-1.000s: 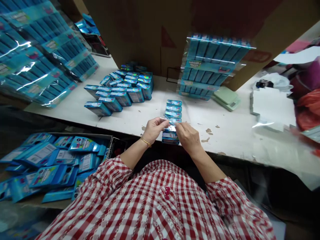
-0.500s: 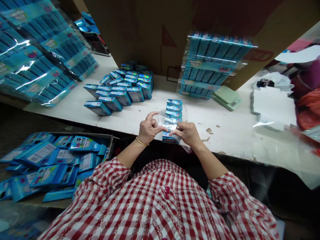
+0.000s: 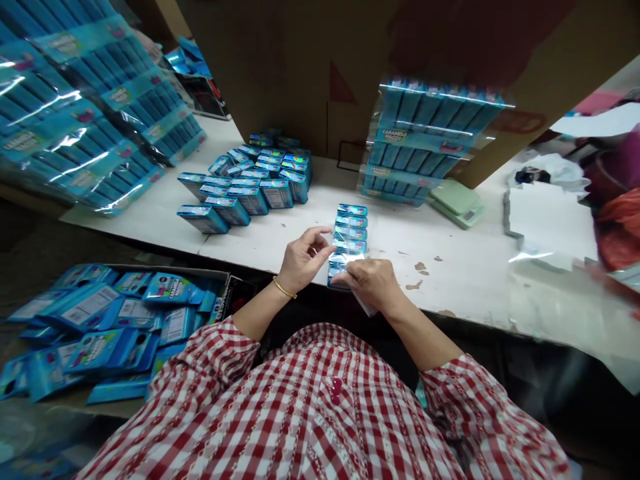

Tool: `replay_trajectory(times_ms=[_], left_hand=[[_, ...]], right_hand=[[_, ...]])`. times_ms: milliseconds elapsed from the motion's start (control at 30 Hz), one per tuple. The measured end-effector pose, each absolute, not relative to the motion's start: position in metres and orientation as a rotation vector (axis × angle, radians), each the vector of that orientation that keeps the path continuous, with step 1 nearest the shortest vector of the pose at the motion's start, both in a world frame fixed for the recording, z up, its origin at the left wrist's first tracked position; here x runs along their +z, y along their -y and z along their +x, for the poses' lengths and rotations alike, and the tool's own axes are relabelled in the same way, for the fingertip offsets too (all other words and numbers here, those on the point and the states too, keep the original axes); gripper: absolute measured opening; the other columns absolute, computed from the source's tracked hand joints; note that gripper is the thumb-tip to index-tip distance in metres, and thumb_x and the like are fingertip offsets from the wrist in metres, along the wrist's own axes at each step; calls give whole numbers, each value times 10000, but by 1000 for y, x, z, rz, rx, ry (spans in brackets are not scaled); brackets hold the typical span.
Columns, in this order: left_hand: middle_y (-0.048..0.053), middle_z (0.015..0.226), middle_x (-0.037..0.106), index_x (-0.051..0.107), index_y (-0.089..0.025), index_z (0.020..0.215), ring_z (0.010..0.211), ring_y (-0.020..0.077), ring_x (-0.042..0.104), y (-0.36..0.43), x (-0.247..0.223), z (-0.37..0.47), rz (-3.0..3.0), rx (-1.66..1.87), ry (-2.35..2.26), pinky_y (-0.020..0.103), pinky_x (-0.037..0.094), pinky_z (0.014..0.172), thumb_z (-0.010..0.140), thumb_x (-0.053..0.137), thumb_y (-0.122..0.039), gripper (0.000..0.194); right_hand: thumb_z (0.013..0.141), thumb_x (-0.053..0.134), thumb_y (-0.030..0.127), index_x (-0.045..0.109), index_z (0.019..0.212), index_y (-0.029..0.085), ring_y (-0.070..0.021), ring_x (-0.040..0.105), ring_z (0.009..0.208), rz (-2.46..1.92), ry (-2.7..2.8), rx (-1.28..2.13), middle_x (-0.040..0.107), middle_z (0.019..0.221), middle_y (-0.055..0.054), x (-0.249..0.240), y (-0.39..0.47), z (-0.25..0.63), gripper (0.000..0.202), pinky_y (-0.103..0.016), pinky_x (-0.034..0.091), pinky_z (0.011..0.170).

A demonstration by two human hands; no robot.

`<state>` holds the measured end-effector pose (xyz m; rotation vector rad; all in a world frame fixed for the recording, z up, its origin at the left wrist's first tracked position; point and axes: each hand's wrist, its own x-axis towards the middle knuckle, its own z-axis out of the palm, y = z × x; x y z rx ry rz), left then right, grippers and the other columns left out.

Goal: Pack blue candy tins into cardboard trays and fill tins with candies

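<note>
Head view: right hand [image 3: 371, 280] tight on clear film [image 3: 367, 307], left hand [image 3: 303, 259] loose, blue packets [image 3: 93, 304] in carton [image 3: 114, 408]

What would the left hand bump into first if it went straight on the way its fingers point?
The left hand would probably meet the row of small blue cartons close by its fingertips, though the depth between them is unclear.

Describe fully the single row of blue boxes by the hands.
The row of blue boxes looks like glossy card, narrow faces up. On the white table, it runs back from the near edge. Clear film shines over its nearer part, which the right hand partly hides. Contact with the left hand is unclear.
</note>
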<state>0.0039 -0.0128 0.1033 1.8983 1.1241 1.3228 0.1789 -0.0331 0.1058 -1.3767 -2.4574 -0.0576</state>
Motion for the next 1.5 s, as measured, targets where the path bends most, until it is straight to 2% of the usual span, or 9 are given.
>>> replay_trajectory(times_ms=[200, 300, 533, 633, 933, 1067, 1167, 1300, 1500], left_hand=[[-1, 718, 588, 622, -170, 867, 613, 83, 527, 12, 105, 1, 2218, 1299, -1174, 198, 437, 608, 838, 559, -222, 87], [-2, 650, 559, 557, -173, 698, 612, 104, 523, 14, 105, 0, 2371, 1347, -1320, 218, 425, 609, 828, 562, -217, 137], [61, 910, 581, 507, -177, 701, 806, 133, 592, 25, 95, -10, 2222, 1691, -1448, 252, 485, 711, 791, 543, -138, 105], [38, 826, 576, 501, -173, 672, 806, 138, 599, 14, 81, -18, 2032, 1678, -1488, 278, 504, 754, 769, 545, -136, 113], [49, 849, 620, 594, -112, 998, 469, 51, 575, -65, 83, -6, 912, 1463, -1425, 155, 418, 404, 794, 581, -239, 241], [64, 1099, 638, 410, -258, 1295, 774, 125, 671, -55, 145, 1, 834, 1691, -1090, 130, 428, 402, 853, 550, -299, 465], [13, 1264, 567, 339, -356, 1339, 1034, 171, 621, -40, 185, -1, 974, 1843, -813, 129, 464, 435, 869, 546, -306, 516], [29, 1200, 604, 521, -273, 1171, 1095, 169, 593, -58, 178, 2, 936, 1731, -822, 123, 506, 528, 872, 551, -287, 300], [34, 860, 669, 533, -171, 1016, 804, 77, 662, -131, 100, 16, 666, 1601, -988, 169, 523, 718, 879, 543, -310, 196]], right_hand=[[944, 354, 436, 636, 619, 168, -93, 524, 507, -1409, 2476, -11, 647, 584, -36, 111, 37, 177, 508, -260, 185, 512], [946, 370, 367, 641, 649, 170, -111, 548, 577, -1539, 2371, -130, 659, 658, -47, 121, 38, 181, 448, -263, 221, 535], [889, 466, 266, 639, 767, 173, -159, 577, 651, -1832, 2384, -342, 665, 734, -65, 113, 40, 210, 231, -281, 266, 564], [885, 428, 217, 636, 801, 168, -162, 570, 597, -2072, 2260, -380, 661, 708, -65, 105, 34, 216, 229, -287, 220, 515], [927, 319, 183, 589, 1175, 147, -144, 557, 676, -1606, 2002, -463, 660, 861, -95, 125, -11, 192, 368, -275, 368, 619], [943, 319, 254, 482, 1308, 208, -159, 590, 811, -1308, 1707, -326, 628, 1033, -98, 167, -29, 189, 401, -306, 455, 709], [941, 367, 328, 352, 1385, 254, -130, 591, 711, -1096, 1358, -272, 624, 978, -63, 197, -37, 182, 450, -297, 488, 643], [930, 362, 376, 455, 1284, 242, -102, 581, 588, -1040, 1263, 76, 640, 913, -43, 186, -70, 176, 390, -238, 461, 479], [767, 587, 326, 567, 871, 167, -104, 626, 558, -1177, 974, 857, 673, 791, -31, 111, -137, 188, 191, -182, 454, 421]])
